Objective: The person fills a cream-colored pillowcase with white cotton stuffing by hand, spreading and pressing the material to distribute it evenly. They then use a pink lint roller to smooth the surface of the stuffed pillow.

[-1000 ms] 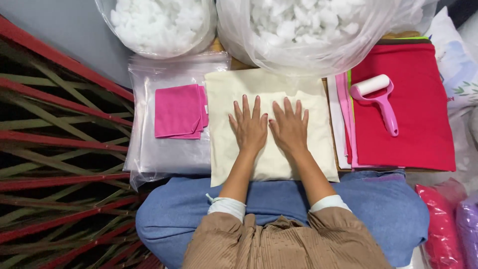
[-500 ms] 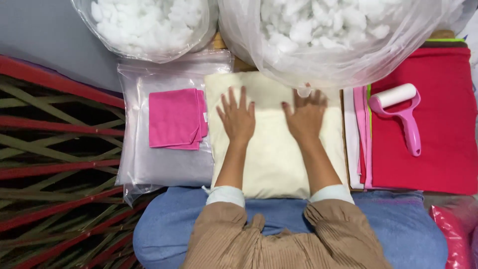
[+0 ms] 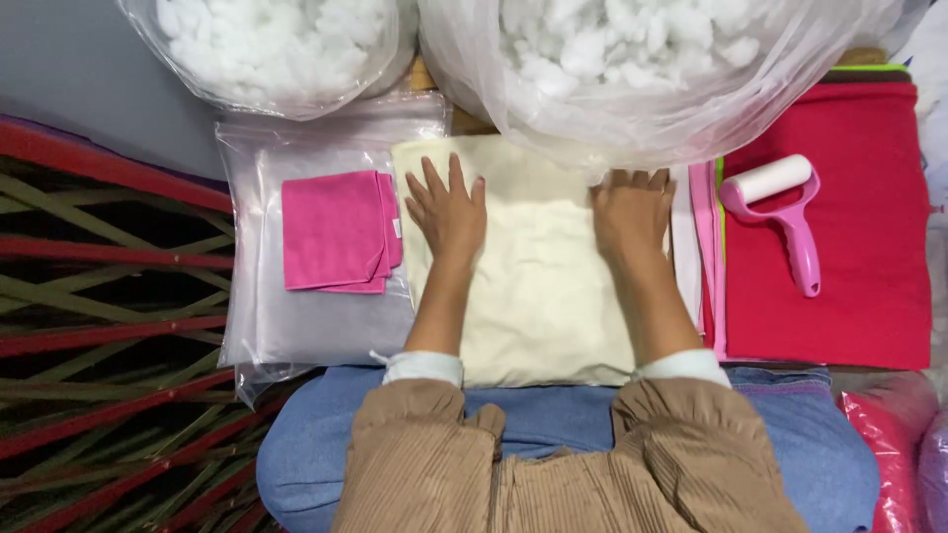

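Observation:
A cream fabric piece (image 3: 538, 286) lies flat in front of me, its near edge at my blue-clad knees. My left hand (image 3: 447, 212) rests palm down on its upper left part, fingers spread. Palm down too, my right hand (image 3: 629, 215) presses the upper right part, fingertips at the edge of a big clear bag of white stuffing (image 3: 632, 69). Neither hand holds anything.
A folded pink cloth (image 3: 336, 232) lies on a stack of clear plastic bags (image 3: 316, 326) at the left. A second bag of white stuffing (image 3: 272, 49) sits at the back left. To the right, a pink lint roller (image 3: 785, 212) lies on red fabric (image 3: 849, 286).
Both hands slid apart from the middle of the cream fabric toward its left and right sides and a little farther up.

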